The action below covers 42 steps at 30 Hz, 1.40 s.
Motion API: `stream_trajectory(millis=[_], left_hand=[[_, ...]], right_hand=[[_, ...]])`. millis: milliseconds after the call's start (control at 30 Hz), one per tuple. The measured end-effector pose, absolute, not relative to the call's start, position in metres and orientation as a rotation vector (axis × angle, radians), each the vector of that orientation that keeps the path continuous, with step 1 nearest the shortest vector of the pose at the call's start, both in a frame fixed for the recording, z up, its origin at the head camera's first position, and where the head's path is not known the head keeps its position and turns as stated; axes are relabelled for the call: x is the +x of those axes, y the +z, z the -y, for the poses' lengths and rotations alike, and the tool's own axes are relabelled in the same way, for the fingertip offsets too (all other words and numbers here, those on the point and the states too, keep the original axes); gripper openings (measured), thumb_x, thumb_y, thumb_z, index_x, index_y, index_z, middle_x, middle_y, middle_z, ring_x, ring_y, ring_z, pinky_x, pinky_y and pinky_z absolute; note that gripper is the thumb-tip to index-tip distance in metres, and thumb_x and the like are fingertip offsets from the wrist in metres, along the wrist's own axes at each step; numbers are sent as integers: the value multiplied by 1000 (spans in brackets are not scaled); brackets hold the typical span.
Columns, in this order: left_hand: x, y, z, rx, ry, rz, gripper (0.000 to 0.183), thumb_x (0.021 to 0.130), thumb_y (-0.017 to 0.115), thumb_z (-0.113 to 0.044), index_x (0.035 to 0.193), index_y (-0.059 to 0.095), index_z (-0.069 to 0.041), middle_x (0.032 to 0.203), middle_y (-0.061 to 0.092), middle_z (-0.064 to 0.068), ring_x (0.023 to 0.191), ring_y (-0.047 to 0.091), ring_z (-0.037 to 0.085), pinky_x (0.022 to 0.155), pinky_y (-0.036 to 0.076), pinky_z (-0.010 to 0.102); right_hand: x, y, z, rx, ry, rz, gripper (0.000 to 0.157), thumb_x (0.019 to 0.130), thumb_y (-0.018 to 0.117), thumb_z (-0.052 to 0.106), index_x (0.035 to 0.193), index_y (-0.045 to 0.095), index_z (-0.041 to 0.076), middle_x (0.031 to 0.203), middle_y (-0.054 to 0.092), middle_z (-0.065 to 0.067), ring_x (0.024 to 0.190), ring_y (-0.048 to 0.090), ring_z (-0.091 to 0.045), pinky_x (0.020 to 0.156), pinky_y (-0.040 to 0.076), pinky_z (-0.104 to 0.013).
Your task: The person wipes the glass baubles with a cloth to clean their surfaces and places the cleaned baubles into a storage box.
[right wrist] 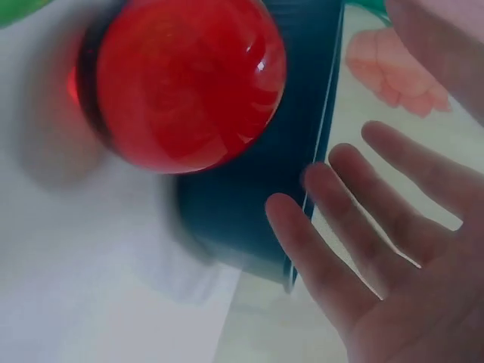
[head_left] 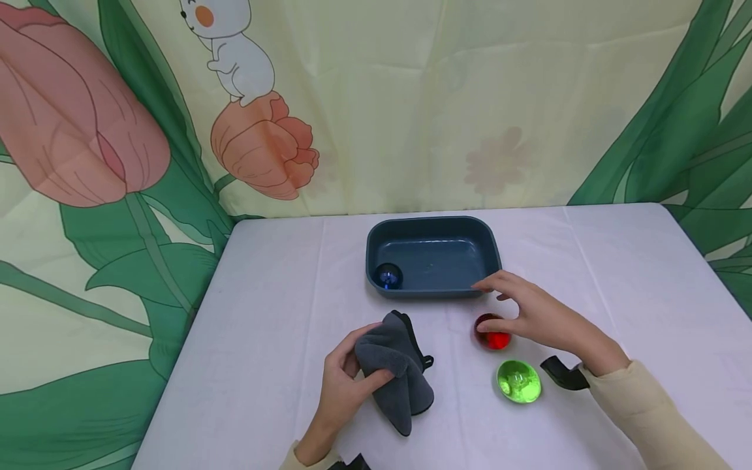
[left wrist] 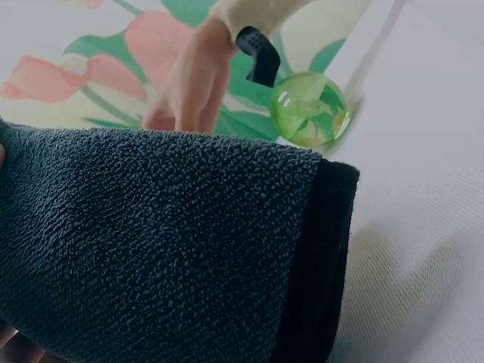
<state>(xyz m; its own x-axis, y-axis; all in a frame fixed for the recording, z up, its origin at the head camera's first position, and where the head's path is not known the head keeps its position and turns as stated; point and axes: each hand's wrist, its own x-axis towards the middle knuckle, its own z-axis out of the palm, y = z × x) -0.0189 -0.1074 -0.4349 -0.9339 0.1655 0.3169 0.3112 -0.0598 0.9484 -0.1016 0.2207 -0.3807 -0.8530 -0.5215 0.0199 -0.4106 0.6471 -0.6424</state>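
My left hand (head_left: pixel 345 385) grips a folded dark grey cloth (head_left: pixel 402 385) with the thumb across its front; the cloth fills much of the left wrist view. Over a clear red ball (head_left: pixel 496 341) on the table hovers my right hand (head_left: pixel 543 316), its fingers spread and fairly straight. Its thumb overlaps the ball in the head view; whether they touch I cannot tell. The fingertips come up to the front right rim of a dark blue tub (head_left: pixel 435 294). In the right wrist view the red ball (right wrist: pixel 189 83) appears large, clear of the four fingers.
A clear green ball (head_left: pixel 519 382) lies on the white tablecloth (head_left: pixel 264 339), nearer me than the red one. Inside the tub, at its front left corner, sits a dark blue ball (head_left: pixel 389 276). A printed curtain (head_left: pixel 399 117) hangs behind the table.
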Motion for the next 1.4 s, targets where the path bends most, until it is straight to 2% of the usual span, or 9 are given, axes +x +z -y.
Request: stream_trajectory(millis=[300,500,700,1067,1400], left_hand=[[-19,-436,107,-550,-2149,2056,59,81,74,10,135,56,-2,129,60,22,118,63,19,102,51,27],[-19,-436,107,-542,-2148,2057,59,81,74,10,135,56,-2,129,60,21,118,63,20,102,50,27],[-19,-437,107,-532,-2148,2060,59,81,74,9,135,56,-3,129,61,21,116,64,20,102,51,27],[-17,-437,108,-504,-2159,2073,58,81,74,8,135,56,-3,130,60,21,118,63,19,103,50,27],[-17,-436,110,-497,-2155,2066,58,82,74,8,136,55,-2,131,59,21,118,63,19,102,50,26]], right_hand=[[-95,-386,-226,-754,-963,-2676,61,79,81,44,128,62,12,126,60,-6,109,60,-26,87,58,-41],[-92,-395,-231,-783,-944,-2665,59,76,86,33,125,63,10,125,61,-4,106,60,-21,86,58,-39],[-92,-403,-233,-767,-931,-2623,54,77,86,22,123,63,6,118,61,-4,103,60,-21,79,59,-29],[-92,-404,-232,-721,-908,-2588,57,77,85,16,127,60,2,121,62,-10,106,60,-26,78,59,-28],[-88,-406,-229,-823,-877,-2725,54,72,88,13,121,68,1,112,67,-4,97,62,-19,74,59,-25]])
